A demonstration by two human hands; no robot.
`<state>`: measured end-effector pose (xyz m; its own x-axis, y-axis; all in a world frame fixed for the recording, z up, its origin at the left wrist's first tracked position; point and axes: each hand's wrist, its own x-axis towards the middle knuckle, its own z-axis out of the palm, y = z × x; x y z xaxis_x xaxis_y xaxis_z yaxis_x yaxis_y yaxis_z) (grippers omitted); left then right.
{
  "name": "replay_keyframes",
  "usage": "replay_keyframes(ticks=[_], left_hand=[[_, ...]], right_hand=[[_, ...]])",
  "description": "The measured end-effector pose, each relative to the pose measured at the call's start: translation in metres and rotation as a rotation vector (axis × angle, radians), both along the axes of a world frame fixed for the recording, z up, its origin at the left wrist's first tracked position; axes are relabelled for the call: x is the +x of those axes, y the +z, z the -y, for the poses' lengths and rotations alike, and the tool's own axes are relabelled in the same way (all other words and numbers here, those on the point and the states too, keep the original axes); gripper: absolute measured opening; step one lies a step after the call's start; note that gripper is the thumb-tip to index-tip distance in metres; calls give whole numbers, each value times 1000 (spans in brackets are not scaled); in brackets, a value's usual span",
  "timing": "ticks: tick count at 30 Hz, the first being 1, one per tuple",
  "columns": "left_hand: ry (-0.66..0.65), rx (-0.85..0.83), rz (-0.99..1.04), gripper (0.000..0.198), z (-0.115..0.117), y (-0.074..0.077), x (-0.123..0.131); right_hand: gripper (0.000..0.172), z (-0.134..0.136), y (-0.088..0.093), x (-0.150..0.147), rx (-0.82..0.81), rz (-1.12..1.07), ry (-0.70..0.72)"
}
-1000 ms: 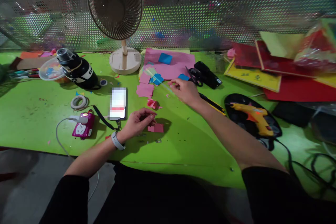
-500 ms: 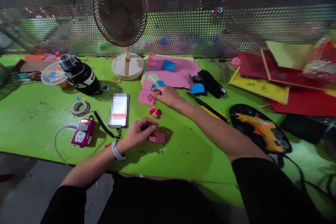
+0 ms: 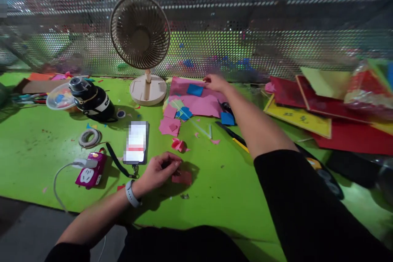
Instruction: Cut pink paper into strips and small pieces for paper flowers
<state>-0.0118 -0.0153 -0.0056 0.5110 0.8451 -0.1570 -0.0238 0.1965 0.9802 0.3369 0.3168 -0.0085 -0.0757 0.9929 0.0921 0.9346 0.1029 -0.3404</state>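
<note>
My left hand [image 3: 159, 170] rests on the green table [image 3: 215, 188] with its fingers curled, pinching a small folded pink paper piece [image 3: 182, 177]. My right hand [image 3: 215, 82] reaches far across to the back of the table. It lies on the top edge of a large pink paper sheet [image 3: 202, 98], beside a blue paper square [image 3: 195, 89]. Its fingers look blurred. Smaller pink squares [image 3: 169, 125] and a crumpled pink piece [image 3: 178, 144] lie between my hands.
A desk fan [image 3: 140, 45] stands at the back. A black bottle [image 3: 92, 100], tape roll [image 3: 89, 136], phone [image 3: 135, 142] and pink charger [image 3: 90, 173] lie left. Red and yellow cards [image 3: 307, 102] are stacked right. A perforated metal screen [image 3: 245, 20] closes the back.
My right hand has left the small pink squares and reached back to the far edge of the big pink sheet. My left hand stays on the folded pink piece.
</note>
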Motion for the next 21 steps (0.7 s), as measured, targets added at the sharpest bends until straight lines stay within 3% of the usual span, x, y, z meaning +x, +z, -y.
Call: replay_keyframes(ticks=[3,13,16,21], left_hand=[[-4,7,3,41,0,1,-1],[-17,-46,-15,39,1,5,0],[-21,-41,-23,39,1,6,1],[-24,-46,-33,38,1,8,1]], right_hand=[[45,-15,-1,2,-84,62,-16],[28,-38,-2,16,-203,153,45],[24,-38,-2,19,-159,89,85],[34,-38,-8,13,-186,-29,68]])
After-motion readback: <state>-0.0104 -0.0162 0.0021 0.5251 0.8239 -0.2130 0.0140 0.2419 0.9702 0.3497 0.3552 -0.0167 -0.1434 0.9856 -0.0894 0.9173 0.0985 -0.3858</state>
